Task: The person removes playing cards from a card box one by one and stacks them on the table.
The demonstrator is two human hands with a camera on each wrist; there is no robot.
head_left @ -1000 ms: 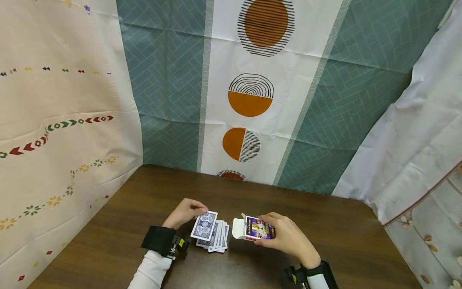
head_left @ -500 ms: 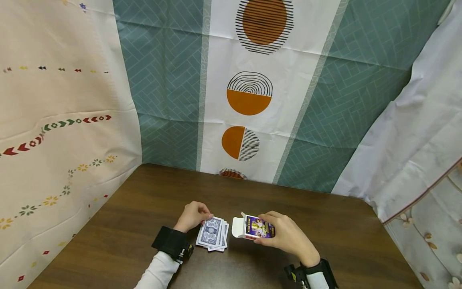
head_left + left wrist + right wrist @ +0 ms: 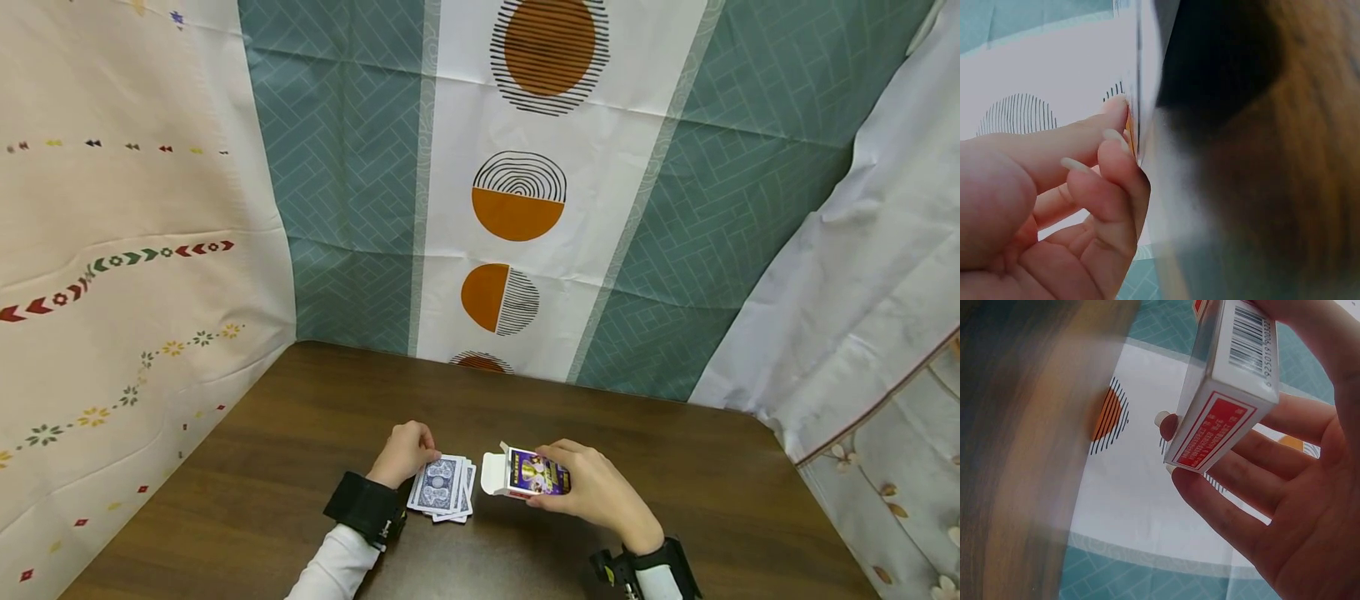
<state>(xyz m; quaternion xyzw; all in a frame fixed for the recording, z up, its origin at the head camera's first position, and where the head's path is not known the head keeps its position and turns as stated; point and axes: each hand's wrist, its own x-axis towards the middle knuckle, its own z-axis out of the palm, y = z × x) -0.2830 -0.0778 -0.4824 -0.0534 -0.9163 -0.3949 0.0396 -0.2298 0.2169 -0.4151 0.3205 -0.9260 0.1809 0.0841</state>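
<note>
Head: we see our left hand (image 3: 405, 454) pinching the loose cards (image 3: 442, 487) on the counter (image 3: 300, 433); right hand (image 3: 592, 492), at 3 o'clock of them, curled round the card box (image 3: 536, 472), flap open; nothing boxed yet. Left wrist: fingers (image 3: 1116, 162) nip card edges. Right wrist: box gripped; curtains behind, nothing blocking.

Left hand (image 3: 406, 453) bare; broad black strap around the wrist with a small dark device clipped at its near edge showing a touch of yellow; white long sleeve (image 3: 335, 567) behind the strap. Right hand (image 3: 596, 493) bare; matching black wrist strap, small black device with a yellowish-green spot on its left side; a short bit of white sleeve at the frame's bottom edge. Fingernails unpainted, some reaching just past the fingertips (image 3: 1109, 139) in the left wrist view.
</note>
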